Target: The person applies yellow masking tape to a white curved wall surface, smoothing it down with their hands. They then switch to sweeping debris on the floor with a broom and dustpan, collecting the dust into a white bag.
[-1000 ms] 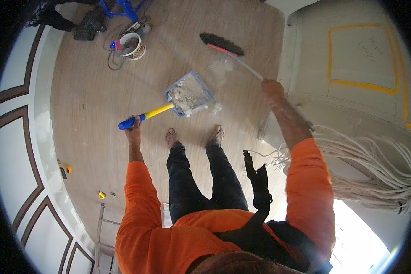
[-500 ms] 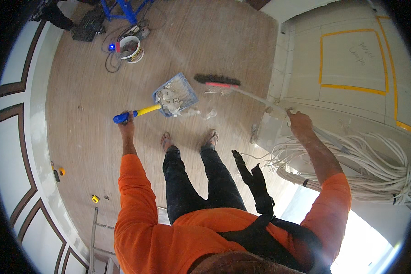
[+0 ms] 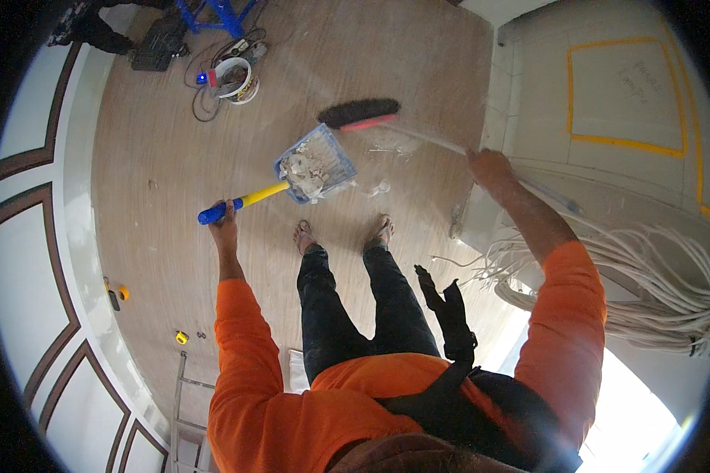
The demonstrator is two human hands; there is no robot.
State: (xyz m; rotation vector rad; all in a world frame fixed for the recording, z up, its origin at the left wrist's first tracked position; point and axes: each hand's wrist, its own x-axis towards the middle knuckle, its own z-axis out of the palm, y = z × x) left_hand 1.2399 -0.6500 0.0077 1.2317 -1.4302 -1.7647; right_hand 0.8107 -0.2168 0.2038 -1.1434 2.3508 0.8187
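Observation:
My left hand (image 3: 226, 219) is closed round the blue grip of a yellow-handled dustpan (image 3: 338, 150). The blue pan lies on the floor ahead of my feet, with pale rubble and dusty debris (image 3: 304, 172) heaped in it. My right hand (image 3: 493, 169) grips the long light handle of a broom (image 3: 360, 113). Its dark bristle head, with a red strip, is just beyond the pan's far right corner, apart from the pan. A few pale scraps (image 3: 381, 187) lie on the floor to the right of the pan.
A white bucket (image 3: 248, 89) with things in it stands far left among cables, near a blue stand (image 3: 221, 17). Coiled pale cables (image 3: 647, 276) lie at my right. A tape measure (image 3: 181, 337) and a metal ladder (image 3: 177, 394) are at lower left. A person's dark-clothed leg (image 3: 95, 31) shows far left.
The broom head has swung left and a little away from me, its handle following with my right hand. The dustpan sits slightly further right in view, and the whole view has shifted somewhat.

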